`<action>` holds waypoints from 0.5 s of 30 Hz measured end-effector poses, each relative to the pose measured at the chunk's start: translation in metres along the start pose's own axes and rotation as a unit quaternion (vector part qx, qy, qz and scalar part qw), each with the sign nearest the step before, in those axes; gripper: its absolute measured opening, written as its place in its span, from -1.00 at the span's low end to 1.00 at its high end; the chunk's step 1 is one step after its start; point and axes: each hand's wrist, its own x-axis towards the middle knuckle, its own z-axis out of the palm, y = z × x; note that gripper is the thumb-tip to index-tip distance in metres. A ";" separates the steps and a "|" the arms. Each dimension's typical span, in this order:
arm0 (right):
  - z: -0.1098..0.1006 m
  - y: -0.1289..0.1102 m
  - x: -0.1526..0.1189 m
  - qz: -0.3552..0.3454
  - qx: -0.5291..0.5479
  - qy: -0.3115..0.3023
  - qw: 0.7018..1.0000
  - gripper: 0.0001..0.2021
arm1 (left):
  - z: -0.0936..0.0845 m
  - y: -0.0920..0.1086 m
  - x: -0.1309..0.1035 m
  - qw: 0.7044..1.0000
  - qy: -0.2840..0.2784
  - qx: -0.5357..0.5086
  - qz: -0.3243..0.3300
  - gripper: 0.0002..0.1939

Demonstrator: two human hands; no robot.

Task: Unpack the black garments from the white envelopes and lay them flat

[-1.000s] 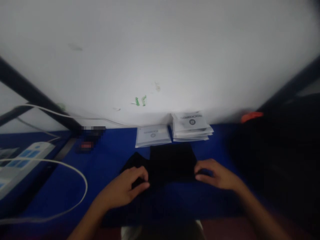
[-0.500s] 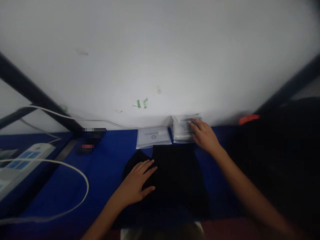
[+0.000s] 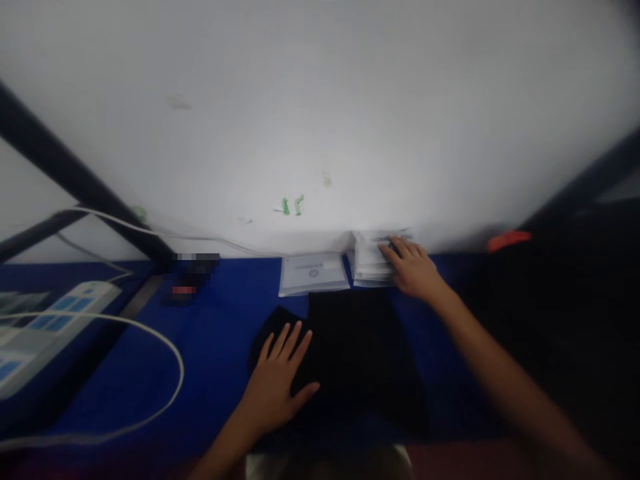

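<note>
Black fabric [image 3: 363, 360], matte, spread flat

Camera, head-worn, one view. Position: above the worktop's near edge, close to the worktop [image 3: 225, 320]. Facing: forward and steeply down. Field: worktop below, its far edge crossing mid-frame; white wall [image 3: 320, 100] above; left hand [image 3: 275, 380] and right hand [image 3: 416, 270] at close range.

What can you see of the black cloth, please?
The black cloth looks like fabric and lies flat on the table, in front of the packets, with a roughly rectangular main part and a pointed part to its left. The left hand rests on it, fingers spread. Its near edge is lost in the dark.
</note>
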 end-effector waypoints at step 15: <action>0.016 0.010 0.007 -0.065 0.002 0.213 0.975 -0.77 | 0.010 0.017 -0.006 0.999 0.027 -0.018 -0.025 -0.16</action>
